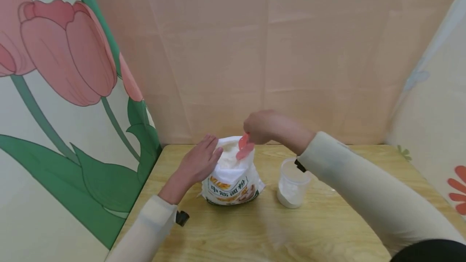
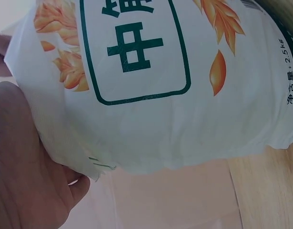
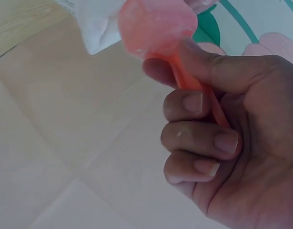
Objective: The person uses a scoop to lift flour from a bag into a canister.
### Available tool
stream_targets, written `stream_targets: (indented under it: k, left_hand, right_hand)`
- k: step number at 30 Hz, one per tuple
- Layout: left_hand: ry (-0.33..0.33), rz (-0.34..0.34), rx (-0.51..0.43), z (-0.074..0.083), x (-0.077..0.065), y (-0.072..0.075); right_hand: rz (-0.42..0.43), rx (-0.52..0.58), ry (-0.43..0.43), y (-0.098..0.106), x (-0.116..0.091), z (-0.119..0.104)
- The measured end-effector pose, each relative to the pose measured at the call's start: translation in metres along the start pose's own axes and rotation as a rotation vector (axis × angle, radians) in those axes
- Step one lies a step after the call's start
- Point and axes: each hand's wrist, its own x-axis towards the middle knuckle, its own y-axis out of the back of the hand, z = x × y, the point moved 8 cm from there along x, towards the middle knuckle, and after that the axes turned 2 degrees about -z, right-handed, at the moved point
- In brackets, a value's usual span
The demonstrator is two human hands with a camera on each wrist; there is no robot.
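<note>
A white flour bag [image 1: 233, 185] stands with its top open and white flour [image 1: 228, 155] inside. My left hand [image 1: 198, 159] rests against the bag's left side near the rim, fingers fairly straight; in the left wrist view it lies beside the printed bag [image 2: 136, 129]. My right hand [image 1: 263, 126] is above the bag's right rim, its fingers curled round the handle of a pinkish-red plastic scoop [image 3: 158, 26]. In the head view the scoop's bowl hangs tilted at the bag's mouth. A clear plastic tub [image 1: 293, 181], partly filled with white powder, stands right of the bag, beneath the right forearm.
Everything stands on a wood-grain table [image 1: 218, 237]. A plain pinkish-beige backdrop [image 1: 218, 51] rises behind it, and a wall with painted tulips [image 1: 69, 51] borders the left. At right is a pale wall with a red flower [image 1: 459, 189].
</note>
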Motion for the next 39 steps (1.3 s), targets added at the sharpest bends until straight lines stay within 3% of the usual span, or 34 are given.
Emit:
stream_targets:
  k: [5,18,27,39]
  left_hand:
    - [-0.002,0.006,0.012,-0.001,-0.001,0.0]
    - [0.005,-0.005,-0.003,-0.002,-0.004,-0.002]
    - [0.014,-0.011,-0.003,-0.003,-0.005,-0.004]
    - [0.016,0.005,0.002,-0.002,-0.004,-0.002]
  right_hand:
    - [-0.028,-0.07,-0.031,0.003,0.009,-0.01]
    - [-0.013,-0.058,-0.12,-0.011,0.03,-0.015]
    - [0.022,-0.09,-0.12,-0.027,0.045,-0.022]
    - [0.083,-0.032,-0.09,-0.044,0.053,-0.015]
